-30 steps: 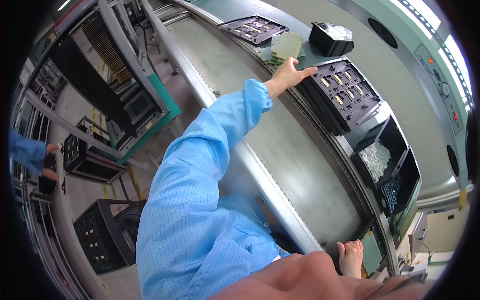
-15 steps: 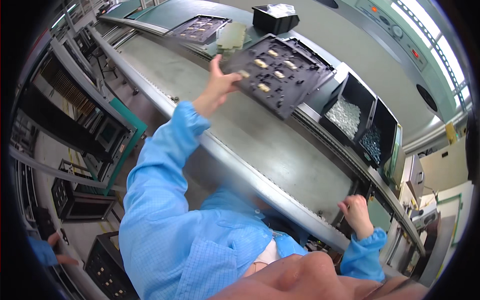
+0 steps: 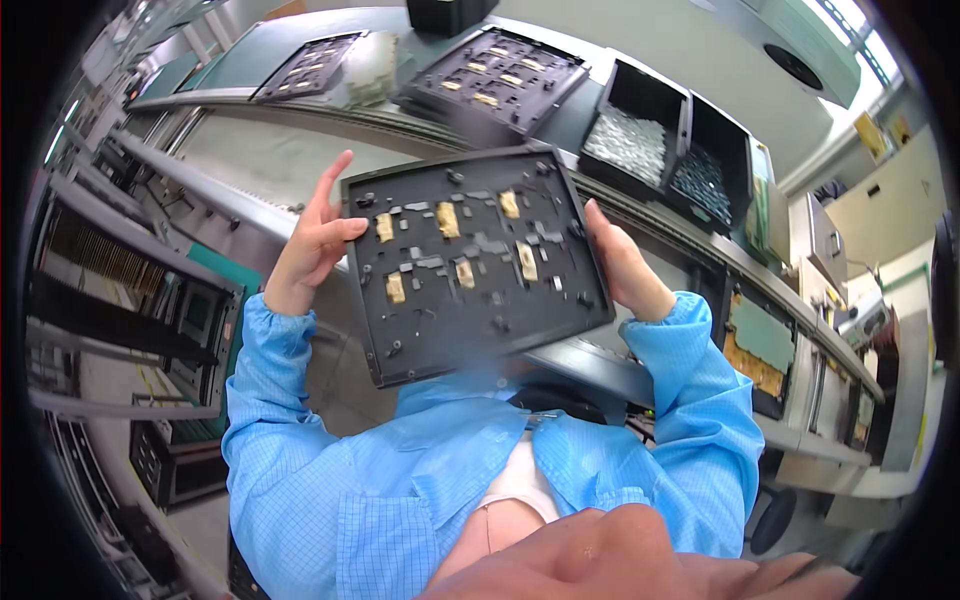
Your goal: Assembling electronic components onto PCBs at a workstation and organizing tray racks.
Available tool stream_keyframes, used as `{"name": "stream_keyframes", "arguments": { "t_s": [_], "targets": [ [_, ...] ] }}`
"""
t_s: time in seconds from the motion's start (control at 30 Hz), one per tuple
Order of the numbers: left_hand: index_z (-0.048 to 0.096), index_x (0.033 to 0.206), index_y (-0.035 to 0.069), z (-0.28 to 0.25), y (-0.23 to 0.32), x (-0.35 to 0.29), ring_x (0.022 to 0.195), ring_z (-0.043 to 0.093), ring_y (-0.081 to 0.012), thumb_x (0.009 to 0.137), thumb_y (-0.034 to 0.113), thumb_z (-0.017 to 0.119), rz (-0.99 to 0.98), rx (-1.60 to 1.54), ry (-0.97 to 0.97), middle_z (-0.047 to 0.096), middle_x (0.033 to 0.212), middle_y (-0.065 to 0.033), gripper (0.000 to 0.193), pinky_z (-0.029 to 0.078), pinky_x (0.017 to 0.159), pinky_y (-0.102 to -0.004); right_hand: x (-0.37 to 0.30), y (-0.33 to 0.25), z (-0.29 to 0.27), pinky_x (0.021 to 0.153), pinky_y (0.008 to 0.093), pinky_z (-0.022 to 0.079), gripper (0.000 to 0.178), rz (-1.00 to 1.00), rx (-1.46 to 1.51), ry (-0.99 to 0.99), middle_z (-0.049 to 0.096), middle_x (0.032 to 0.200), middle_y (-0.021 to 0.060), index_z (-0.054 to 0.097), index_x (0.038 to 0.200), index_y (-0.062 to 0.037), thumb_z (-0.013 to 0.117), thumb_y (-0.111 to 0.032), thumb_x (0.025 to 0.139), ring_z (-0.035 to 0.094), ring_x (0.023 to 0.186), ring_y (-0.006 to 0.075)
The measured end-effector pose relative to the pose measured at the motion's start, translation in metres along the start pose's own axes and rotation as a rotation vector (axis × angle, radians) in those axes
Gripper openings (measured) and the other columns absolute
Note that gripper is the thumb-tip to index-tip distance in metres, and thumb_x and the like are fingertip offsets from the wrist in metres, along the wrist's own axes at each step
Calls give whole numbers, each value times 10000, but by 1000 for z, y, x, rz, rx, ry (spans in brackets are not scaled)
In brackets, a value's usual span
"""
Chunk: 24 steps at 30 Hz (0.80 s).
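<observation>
In front of my chest is a flat black fixture tray, tilted toward me and studded with small black pegs, grey inserts and several beige pads. My left hand grips its left edge, thumb on the rim and index finger stretched upward. At the opposite edge my right hand holds the tray with the thumb on the near face; its other fingers are hidden behind. Beyond it, on the bench, lies a similar black fixture tray with beige pads.
Two black bins stand at the back right, holding silvery parts and dark blue parts. Pale green boards lie beside another black tray at the back left. A conveyor runs across. At right sits a green board.
The black fixture tray has come from the back of the conveyor to my chest. My right hand has moved up from the conveyor's right end and taken its right edge. My view has shifted.
</observation>
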<state>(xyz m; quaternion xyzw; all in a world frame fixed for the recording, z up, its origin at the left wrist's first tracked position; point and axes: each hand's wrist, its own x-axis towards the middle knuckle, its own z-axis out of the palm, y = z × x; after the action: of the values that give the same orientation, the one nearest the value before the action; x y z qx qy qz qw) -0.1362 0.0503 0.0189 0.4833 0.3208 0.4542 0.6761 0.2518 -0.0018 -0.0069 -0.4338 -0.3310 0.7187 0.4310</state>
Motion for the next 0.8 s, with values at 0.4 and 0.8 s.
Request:
{"name": "stream_keyframes", "arguments": {
  "t_s": [0.4, 0.8],
  "targets": [
    [292, 1483, 56, 69, -105, 151, 854, 684, -158, 822, 134, 765, -398, 167, -191, 662, 1082, -104, 817, 548, 671, -263, -80, 56, -69, 836, 317, 552, 444, -108, 31, 553, 704, 1055, 103, 647, 1112, 0, 552, -418, 994, 679, 917, 185],
    [366, 1420, 18, 95, -112, 156, 854, 683, -157, 854, 195, 752, -412, 232, -217, 664, 1084, -97, 708, 548, 714, -280, -89, 59, -97, 826, 300, 549, 422, -113, -27, 566, 709, 1062, 103, 657, 1110, 1, 578, -394, 984, 683, 903, 183]
  ]
}}
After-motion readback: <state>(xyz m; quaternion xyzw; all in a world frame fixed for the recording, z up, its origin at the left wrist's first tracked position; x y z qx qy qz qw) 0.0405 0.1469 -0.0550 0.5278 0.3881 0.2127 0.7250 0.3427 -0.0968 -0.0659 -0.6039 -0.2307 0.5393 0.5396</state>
